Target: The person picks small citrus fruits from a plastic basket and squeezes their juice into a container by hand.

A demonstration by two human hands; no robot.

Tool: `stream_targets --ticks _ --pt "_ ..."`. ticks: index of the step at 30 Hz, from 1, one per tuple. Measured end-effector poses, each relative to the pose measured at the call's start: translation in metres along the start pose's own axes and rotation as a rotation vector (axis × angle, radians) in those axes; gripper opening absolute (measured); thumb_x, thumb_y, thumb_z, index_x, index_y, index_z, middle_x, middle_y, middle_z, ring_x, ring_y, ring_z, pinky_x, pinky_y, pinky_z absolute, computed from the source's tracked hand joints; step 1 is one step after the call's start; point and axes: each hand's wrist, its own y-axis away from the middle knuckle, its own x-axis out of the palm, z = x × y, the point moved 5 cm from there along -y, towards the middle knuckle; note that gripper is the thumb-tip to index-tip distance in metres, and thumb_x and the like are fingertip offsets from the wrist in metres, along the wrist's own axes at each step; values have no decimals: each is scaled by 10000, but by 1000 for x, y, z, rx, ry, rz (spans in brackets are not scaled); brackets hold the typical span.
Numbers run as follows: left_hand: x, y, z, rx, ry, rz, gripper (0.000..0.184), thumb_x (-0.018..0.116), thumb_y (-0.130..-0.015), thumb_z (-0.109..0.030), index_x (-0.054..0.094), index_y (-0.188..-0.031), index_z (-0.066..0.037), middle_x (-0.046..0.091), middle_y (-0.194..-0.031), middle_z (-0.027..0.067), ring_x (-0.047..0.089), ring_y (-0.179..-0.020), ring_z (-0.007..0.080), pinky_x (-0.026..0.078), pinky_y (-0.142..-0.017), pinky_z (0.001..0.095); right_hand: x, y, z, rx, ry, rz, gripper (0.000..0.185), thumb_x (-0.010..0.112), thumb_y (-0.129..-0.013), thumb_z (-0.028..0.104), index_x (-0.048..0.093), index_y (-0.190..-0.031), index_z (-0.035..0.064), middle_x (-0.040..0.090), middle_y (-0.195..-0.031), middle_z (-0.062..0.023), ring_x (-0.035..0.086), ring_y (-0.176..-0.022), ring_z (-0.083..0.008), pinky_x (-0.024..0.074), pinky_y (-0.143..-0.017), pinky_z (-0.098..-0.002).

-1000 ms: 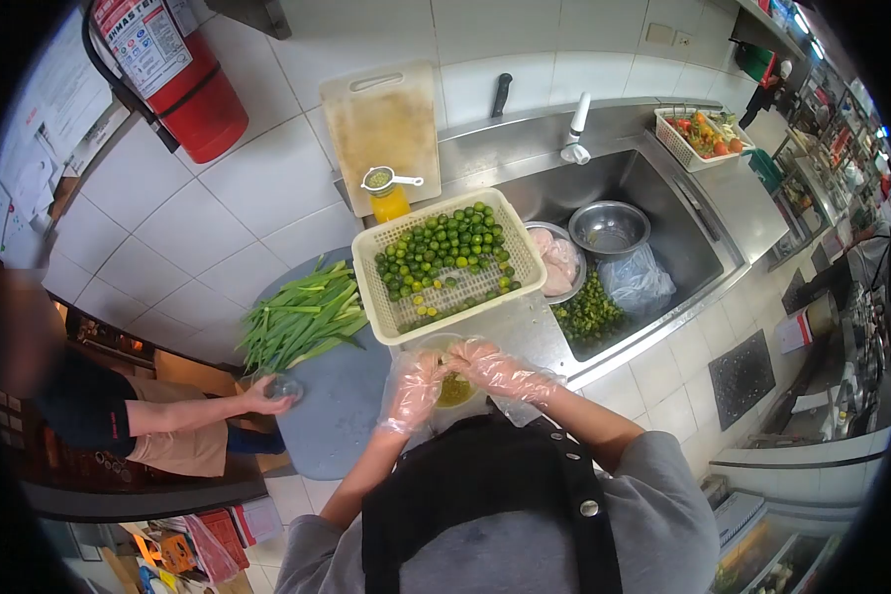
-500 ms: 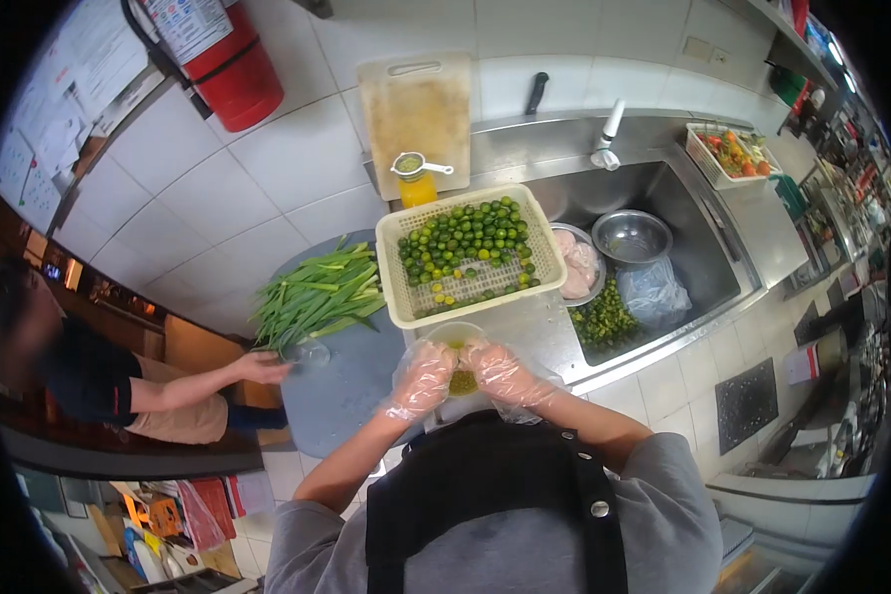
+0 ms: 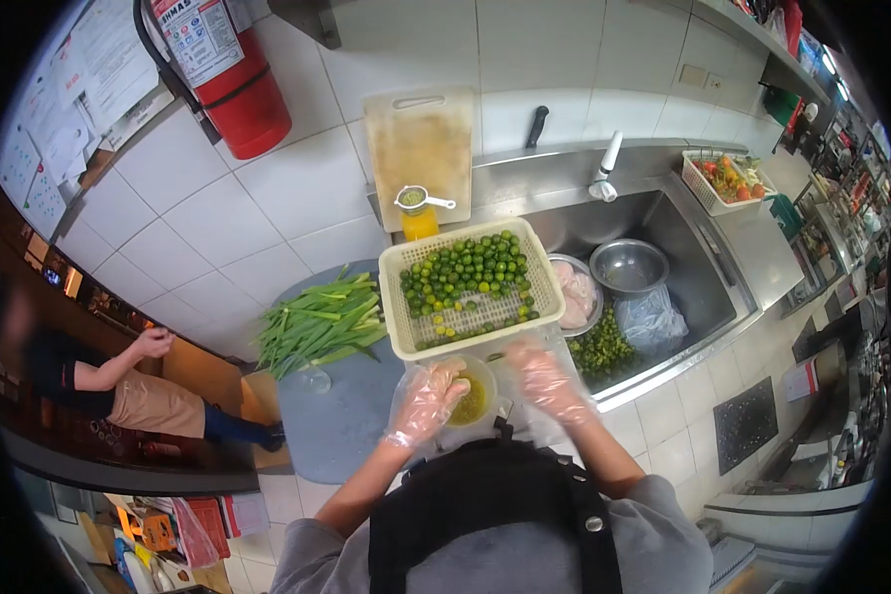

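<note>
My left hand [image 3: 431, 398], in a clear plastic glove, has its fingers curled at the left rim of a clear bowl [image 3: 491, 381] of yellow-green liquid. Whatever lies between those fingers is hidden. To the right of the bowl, my right hand [image 3: 543, 378] wears a similar glove; motion smears its fingers. Just beyond both hands stands a cream plastic basket [image 3: 394, 319] of small green citrus fruits [image 3: 475, 259], a few of them yellowish.
Green leafy stalks [image 3: 322, 317] lie on a grey board [image 3: 342, 426] at left. Right of the basket, a sink [image 3: 653, 208] holds a metal bowl [image 3: 632, 265], a plastic bag [image 3: 651, 322] and green citrus pieces [image 3: 601, 346]. A person [image 3: 79, 366] stands at far left.
My right hand has moved right, away from the bowl, and my left hand slightly left. The other person's hand has withdrawn from the green stalks and risen. The view has shifted slightly.
</note>
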Motion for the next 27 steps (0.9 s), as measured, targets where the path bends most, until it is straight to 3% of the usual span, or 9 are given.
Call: stream_targets --ticks 4,6,7,10,17,21,24,25,27 --pt "28 29 42 -237 481 -63 100 622 -767 -84 639 -864 -98 641 -1025 94 596 -915 327 489 -804 422 -90 -4 -54 345 404 -108 309 523 -856 46 627 -1147 67 639 -1046 -127 616 -1014 -299 516 -861 -404" --pt "12 23 22 -29 219 -108 112 619 -750 -85 640 -859 -99 641 -991 91 595 -890 329 495 -781 427 -91 -16 -68 426 584 -197 271 532 -859 66 649 -1103 68 648 -992 -113 628 -965 -293 526 -824 -398" --pt "3 21 5 180 -45 -147 125 616 -732 -87 641 -854 -101 641 -957 87 594 -865 331 500 -757 432 -81 -33 -73 296 393 -248 230 542 -867 62 671 -1058 65 658 -1019 -137 632 -962 -313 523 -833 -398" --pt "-3 16 -6 61 -12 -72 103 621 -748 -117 644 -846 -99 650 -926 93 597 -852 343 503 -752 449 18 -90 -99 -90 212 -180 233 583 -887 127 690 -1079 51 674 -1100 -190 646 -997 -338 518 -861 -403" --pt "-17 18 -19 0 20 -77 85 607 -831 -127 651 -879 -72 659 -931 139 607 -837 372 497 -756 481 160 -187 -109 385 153 503 333 619 -879 298 686 -1073 36 672 -1133 -191 642 -1073 -341 507 -921 -436" --pt "-11 22 6 -114 219 -172 141 577 -942 -122 667 -1030 -60 663 -951 163 617 -898 387 499 -809 449 114 -173 -76 207 -27 328 380 648 -868 381 691 -971 18 697 -894 -184 683 -886 -304 541 -799 -407" --pt "2 20 25 -190 262 -275 196 573 -966 -122 658 -1123 -40 686 -973 131 661 -872 293 529 -808 382 60 -141 -9 213 -589 300 306 757 -820 341 654 -884 60 665 -839 -90 651 -798 -221 530 -756 -348" --pt "6 19 31 -391 666 -274 225 590 -966 -117 644 -1159 -13 688 -995 112 665 -866 235 540 -800 348 56 -126 10 244 -888 351 286 795 -796 305 642 -870 75 651 -831 -65 635 -777 -203 520 -749 -330" --pt "20 18 41 -577 1076 -261 262 606 -966 -112 629 -1195 13 690 -1016 94 668 -860 177 551 -792 315 25 -100 51 96 -472 356 327 824 -751 316 680 -925 78 645 -915 -107 619 -841 -225 509 -761 -333"
